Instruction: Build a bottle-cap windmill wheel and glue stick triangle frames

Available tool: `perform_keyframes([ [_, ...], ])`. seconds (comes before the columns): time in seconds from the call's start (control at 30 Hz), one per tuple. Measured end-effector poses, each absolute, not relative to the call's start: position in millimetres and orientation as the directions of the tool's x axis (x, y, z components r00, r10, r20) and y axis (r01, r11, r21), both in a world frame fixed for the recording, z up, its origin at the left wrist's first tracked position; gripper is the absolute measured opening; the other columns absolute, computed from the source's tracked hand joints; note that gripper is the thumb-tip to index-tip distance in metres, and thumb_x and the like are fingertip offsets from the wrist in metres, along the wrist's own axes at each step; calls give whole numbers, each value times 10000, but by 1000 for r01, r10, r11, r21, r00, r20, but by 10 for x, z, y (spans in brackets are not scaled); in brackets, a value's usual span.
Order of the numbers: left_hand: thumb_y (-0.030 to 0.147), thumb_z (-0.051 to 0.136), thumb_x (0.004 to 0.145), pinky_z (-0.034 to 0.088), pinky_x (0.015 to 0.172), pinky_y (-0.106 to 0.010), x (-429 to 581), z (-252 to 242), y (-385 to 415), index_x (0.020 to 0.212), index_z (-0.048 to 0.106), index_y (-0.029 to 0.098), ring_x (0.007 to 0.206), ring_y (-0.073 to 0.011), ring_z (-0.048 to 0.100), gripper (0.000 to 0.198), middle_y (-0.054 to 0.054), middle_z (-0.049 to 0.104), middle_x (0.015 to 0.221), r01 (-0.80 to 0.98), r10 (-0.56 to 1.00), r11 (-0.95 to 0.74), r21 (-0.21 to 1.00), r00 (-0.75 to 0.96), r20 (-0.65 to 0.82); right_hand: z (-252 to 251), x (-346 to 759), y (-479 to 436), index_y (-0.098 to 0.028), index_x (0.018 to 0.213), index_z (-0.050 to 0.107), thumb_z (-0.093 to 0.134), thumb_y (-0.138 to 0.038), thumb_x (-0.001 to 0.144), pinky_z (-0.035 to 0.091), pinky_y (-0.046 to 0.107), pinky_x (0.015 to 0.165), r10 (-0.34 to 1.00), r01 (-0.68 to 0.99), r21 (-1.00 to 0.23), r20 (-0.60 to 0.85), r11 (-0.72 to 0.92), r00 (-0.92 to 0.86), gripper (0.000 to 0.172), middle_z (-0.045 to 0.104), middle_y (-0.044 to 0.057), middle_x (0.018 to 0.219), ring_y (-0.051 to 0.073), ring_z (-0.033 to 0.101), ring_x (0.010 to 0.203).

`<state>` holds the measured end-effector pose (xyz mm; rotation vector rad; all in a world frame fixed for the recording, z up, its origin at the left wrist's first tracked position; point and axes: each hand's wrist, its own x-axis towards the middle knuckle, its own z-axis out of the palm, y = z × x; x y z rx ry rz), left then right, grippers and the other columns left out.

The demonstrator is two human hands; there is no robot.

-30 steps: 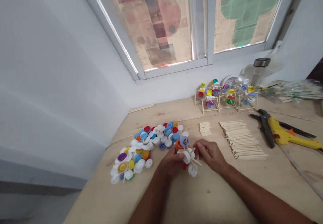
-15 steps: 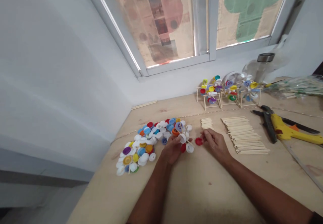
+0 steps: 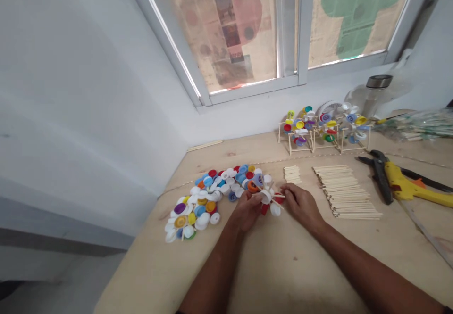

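Note:
My left hand point(image 3: 246, 211) is closed around a small wheel point(image 3: 266, 197) made of bottle caps on thin wooden sticks, with a white cap at its hub. White, lilac and red caps sit on some of its stick ends. With fingertips pinched, my right hand point(image 3: 299, 202) has a red bottle cap point(image 3: 279, 196) at the wheel's right side, against a stick end. Whether cap and stick touch I cannot make out. Just left of my left hand spreads a pile of mixed bottle caps point(image 3: 203, 221).
Short sticks point(image 3: 292, 174) and a row of longer sticks point(image 3: 348, 192) lie right of my hands. A yellow glue gun point(image 3: 399, 182) lies beside black-handled pliers or cutters. Finished-looking cap wheels on stick frames point(image 3: 300, 137) stand near the wall, before a bottle point(image 3: 377, 92).
The wheel in my left hand has shifted a little right and turned. My right hand's red cap, formerly apart from the wheel, is now up against its right side.

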<state>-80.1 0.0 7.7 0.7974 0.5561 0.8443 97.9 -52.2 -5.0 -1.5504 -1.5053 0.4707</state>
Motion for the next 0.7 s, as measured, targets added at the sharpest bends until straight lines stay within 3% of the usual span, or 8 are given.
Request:
perform_keyframes([
  [0.27,285,791,590,460,745,-263,-784,76,-11,854,659,110,734,-150,602,344,-61,646,795,-462,825,412,785,554,-108,-64,1002,-504,-199,976,627,410,-266,847,502,318,743,931,591,-794,311,143,193,262,711,44,902,187,658,816],
  [0.53,289,778,603,470,763,-298,-762,98,-19,825,677,108,750,-178,618,304,-77,664,801,-468,835,396,790,542,-97,-90,962,-512,-188,995,625,450,-268,829,495,317,723,934,628,-766,311,136,178,254,692,62,948,187,646,807],
  [0.7,272,784,602,465,758,-285,-759,81,-11,846,673,101,735,-160,604,318,-65,656,797,-490,842,391,779,533,-86,-70,942,-525,-200,1010,613,440,-241,834,468,297,735,932,704,-689,345,171,112,250,670,60,961,174,618,826],
])
